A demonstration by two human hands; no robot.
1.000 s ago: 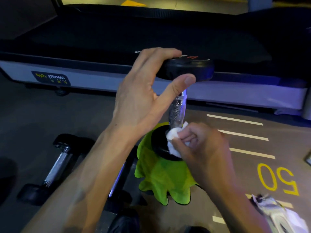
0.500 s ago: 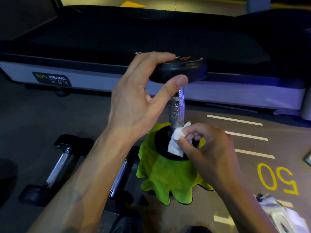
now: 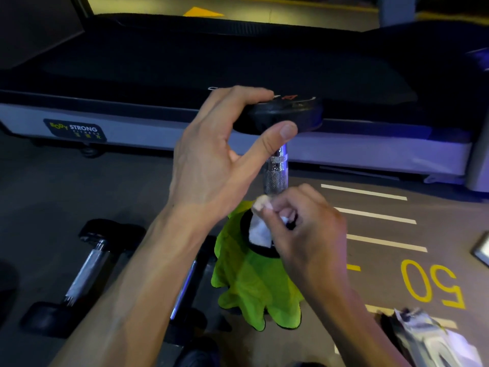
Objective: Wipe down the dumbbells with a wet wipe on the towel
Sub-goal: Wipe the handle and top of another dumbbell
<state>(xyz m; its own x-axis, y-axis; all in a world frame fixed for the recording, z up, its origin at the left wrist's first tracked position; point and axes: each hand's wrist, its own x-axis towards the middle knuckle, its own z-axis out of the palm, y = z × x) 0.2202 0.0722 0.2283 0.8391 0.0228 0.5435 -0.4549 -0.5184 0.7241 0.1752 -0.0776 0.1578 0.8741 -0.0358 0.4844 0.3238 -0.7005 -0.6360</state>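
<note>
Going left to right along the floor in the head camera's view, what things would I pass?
Dumbbell lying on its side → green towel with an upright dumbbell standing on it → yellow "50" painted on the floor → crumpled wipe packet.

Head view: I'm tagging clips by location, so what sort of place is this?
Most likely a gym floor. A treadmill with a fitness-brand label runs along the back, spare dumbbells lie on the floor, and painted distance marks with the number 50 suggest a training lane.

Knurled shiny metal dumbbell (image 3: 275, 170) handle, matt black rubbery heads, fuzzy green cloth towel (image 3: 248, 282), white crumpled wipe (image 3: 260, 231).
</note>
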